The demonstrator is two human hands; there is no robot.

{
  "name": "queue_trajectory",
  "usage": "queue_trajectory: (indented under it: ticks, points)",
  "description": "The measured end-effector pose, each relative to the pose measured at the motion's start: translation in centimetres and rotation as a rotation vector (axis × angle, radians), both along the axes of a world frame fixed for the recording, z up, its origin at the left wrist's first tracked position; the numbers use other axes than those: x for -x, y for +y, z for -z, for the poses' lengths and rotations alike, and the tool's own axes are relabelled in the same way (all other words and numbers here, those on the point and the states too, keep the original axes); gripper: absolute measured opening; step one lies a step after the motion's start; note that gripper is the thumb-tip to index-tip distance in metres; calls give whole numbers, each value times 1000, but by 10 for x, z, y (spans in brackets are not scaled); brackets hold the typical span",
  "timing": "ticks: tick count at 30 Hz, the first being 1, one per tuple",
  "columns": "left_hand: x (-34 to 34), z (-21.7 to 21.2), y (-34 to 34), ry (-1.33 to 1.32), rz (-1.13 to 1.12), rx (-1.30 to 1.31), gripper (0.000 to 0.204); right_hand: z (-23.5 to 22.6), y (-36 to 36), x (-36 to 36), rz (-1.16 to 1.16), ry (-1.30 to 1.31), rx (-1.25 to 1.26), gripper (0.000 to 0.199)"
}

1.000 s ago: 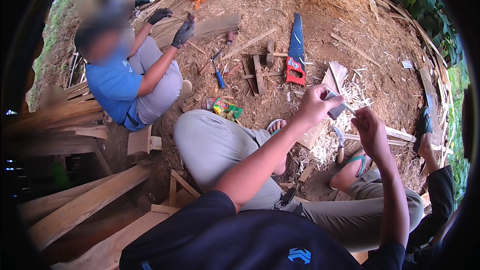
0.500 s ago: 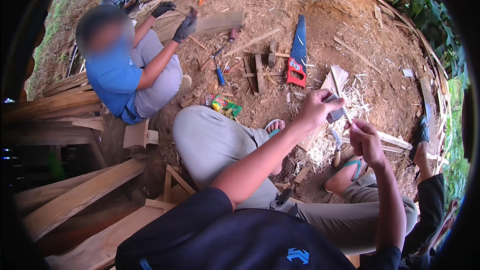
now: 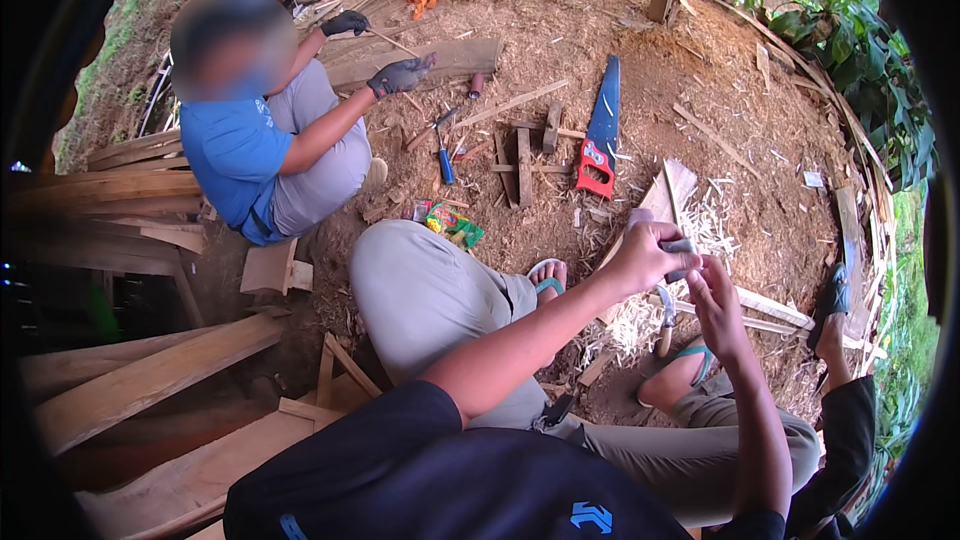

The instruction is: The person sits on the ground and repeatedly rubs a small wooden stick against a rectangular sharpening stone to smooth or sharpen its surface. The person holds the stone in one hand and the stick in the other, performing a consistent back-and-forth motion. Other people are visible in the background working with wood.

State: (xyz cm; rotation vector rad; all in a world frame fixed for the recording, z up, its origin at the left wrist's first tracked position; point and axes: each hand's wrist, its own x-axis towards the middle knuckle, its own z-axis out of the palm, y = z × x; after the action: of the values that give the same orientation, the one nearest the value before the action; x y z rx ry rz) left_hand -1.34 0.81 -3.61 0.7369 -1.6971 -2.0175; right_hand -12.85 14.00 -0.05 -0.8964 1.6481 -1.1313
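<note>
My left hand (image 3: 645,262) is closed around a folded dark grey piece that looks like sandpaper (image 3: 678,258), wrapped about a thin wooden stick (image 3: 672,195). The far end of the stick points away, over a wooden board (image 3: 672,180). Just right of it, my right hand (image 3: 718,305) pinches the near end of the stick, mostly hidden by the fingers. A small curved-blade knife with a wooden handle (image 3: 664,342) lies below my hands, beside pale wood shavings (image 3: 640,325).
A red-handled saw (image 3: 603,130) lies ahead, near short wood blocks (image 3: 524,165) and a blue-handled tool (image 3: 445,162). At the left a gloved person in blue (image 3: 240,155) sits holding a stick. Planks (image 3: 165,390) stack at lower left. Another person's sandalled foot (image 3: 832,305) is at right.
My left hand has slid the sandpaper down the stick toward my right hand, so the two now meet. The person in blue has lowered one gloved hand and opened it.
</note>
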Motion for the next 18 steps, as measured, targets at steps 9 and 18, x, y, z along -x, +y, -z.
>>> queue_trajectory:
  ticks: [9,18]
  points:
    - [5,-3,27,130,-68,-218,24,7,5,-1,87,371,11,24]
    - [5,-10,12,178,-203,-227,22,1,1,-5,65,518,73,13]
